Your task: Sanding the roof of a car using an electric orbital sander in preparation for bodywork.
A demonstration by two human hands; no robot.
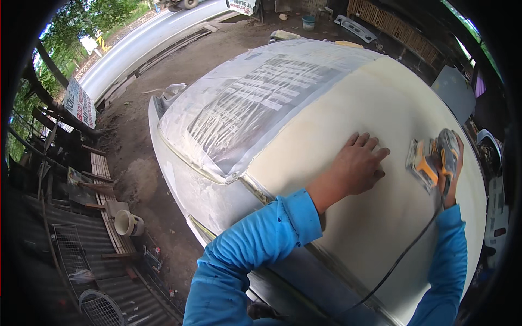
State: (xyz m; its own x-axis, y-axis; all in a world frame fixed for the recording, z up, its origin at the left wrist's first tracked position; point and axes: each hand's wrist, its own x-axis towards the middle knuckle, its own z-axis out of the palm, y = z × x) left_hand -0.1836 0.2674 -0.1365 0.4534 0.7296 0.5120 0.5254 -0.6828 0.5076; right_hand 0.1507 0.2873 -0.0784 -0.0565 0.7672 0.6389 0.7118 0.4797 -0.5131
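Observation:
A car's cream-coloured roof panel (405,100) spreads out below my hands. My left hand (354,167) lies on it near the middle, palm down with the fingers a little apart, holding nothing. Toward the right side of the roof, my right hand (451,191) is wrapped around an orange and grey electric sander (427,165). Its pad side appears tilted toward my left hand, and I cannot tell whether the pad touches the panel. A dark power cord (403,254) runs from the sander down across the roof, under my arms.
Printed paper and clear sheeting (261,95) cover the car's windshield. A whitish pail (128,223) stands on the dirt ground at left, near wooden planks (103,179) and corrugated metal. A blue-green bucket (308,22) sits at the back. Beyond the yard runs a road (157,35).

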